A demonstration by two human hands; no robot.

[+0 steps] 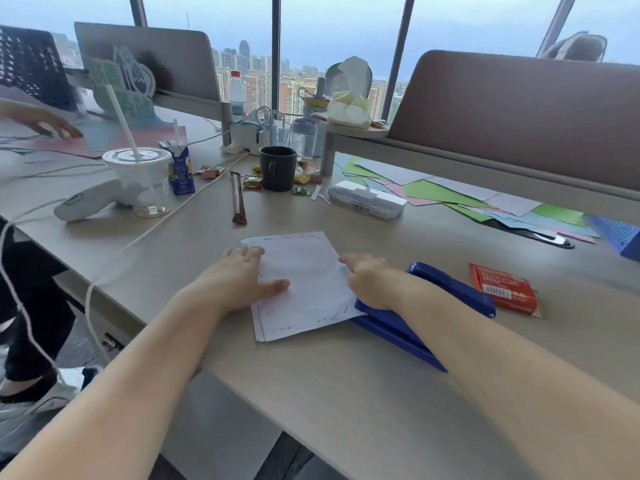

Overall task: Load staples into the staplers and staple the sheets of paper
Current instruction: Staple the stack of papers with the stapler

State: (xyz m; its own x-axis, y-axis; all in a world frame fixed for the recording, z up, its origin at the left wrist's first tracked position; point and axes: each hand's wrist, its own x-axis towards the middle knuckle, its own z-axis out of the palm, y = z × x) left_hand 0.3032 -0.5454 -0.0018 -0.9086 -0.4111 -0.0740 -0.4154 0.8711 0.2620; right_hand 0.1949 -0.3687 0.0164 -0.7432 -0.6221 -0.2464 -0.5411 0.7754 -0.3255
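My left hand lies flat and open on the left side of the white sheets of paper, which sit on the table just in front of me, staples dotted along their edges. My right hand presses down on the blue stapler at the sheets' right edge, its grip closed over the top. A red packet lies just beyond.

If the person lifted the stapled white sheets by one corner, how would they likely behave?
The white sheets would probably droop: they look thin and already bulge slightly between the left hand and right hand. Staples along several edges suggest they would lift as one bundle. They seem light and may slide on the smooth desk, which could be why a hand presses them flat.
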